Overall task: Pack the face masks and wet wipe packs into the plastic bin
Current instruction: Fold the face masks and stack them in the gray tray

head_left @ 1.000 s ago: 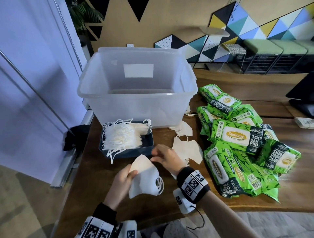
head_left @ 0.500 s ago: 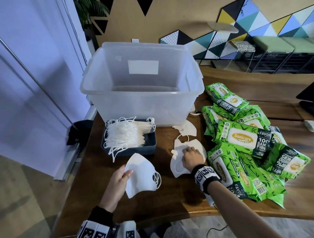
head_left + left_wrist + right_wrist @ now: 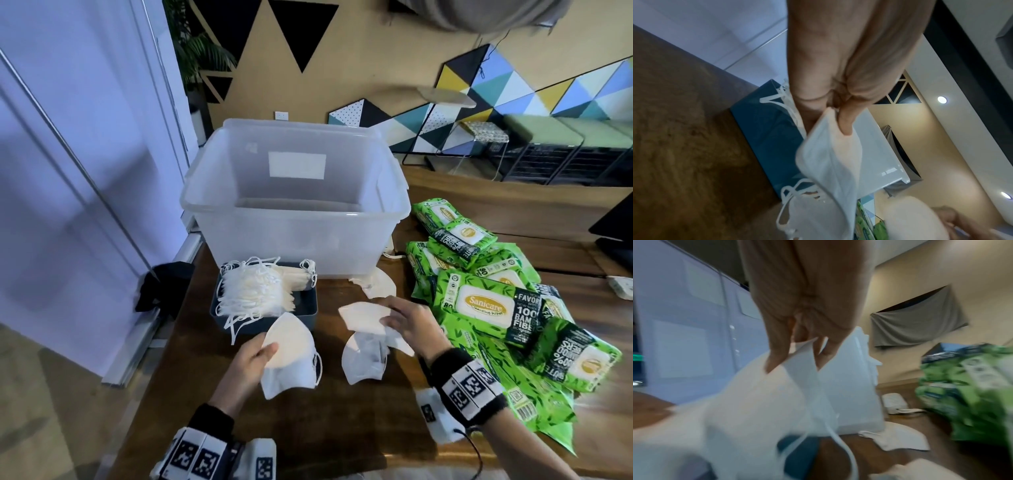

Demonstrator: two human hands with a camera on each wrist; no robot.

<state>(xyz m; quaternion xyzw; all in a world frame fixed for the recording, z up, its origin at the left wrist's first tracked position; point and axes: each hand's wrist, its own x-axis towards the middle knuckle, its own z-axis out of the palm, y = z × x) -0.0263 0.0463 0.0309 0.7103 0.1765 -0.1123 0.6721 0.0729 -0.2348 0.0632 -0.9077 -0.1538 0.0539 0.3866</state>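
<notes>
The clear plastic bin (image 3: pixel 298 212) stands open at the back of the wooden worktop (image 3: pixel 191 404), and everything else can be placed against it. Just in front of the bin's near wall sits a dark blue tray (image 3: pixel 301 308) holding a stack of folded white face masks (image 3: pixel 253 291), their ear loops spilling over the tray's front edge. In front of the tray, the left hand (image 3: pixel 248 363) holds one folded face mask (image 3: pixel 291 356) above the worktop, thumb on top and fingers under it; the left wrist view shows the grip clamped on the mask's edge, a fingertip (image 3: pixel 845 128) pressed against the fabric. To the right of that, still in front of the bin, the right hand (image 3: pixel 407 322) lifts a second face mask (image 3: pixel 364 317) by its end (the right wrist view, though blurred, shows fingers (image 3: pixel 777 356) pinching a white fold, with an ear loop dangling below). Another mask (image 3: pixel 364 359) lies on the worktop directly beneath that raised one, and one more mask (image 3: pixel 380 286) rests near the bin's front right corner. To the right of the bin, a heap of green Sanicare wet wipe packs (image 3: pixel 489 308) is piled on the worktop, overlapping one another and reaching toward the worktop's front edge. Nothing shows inside the bin itself beyond a white label (image 3: pixel 297 165) on its far wall.
</notes>
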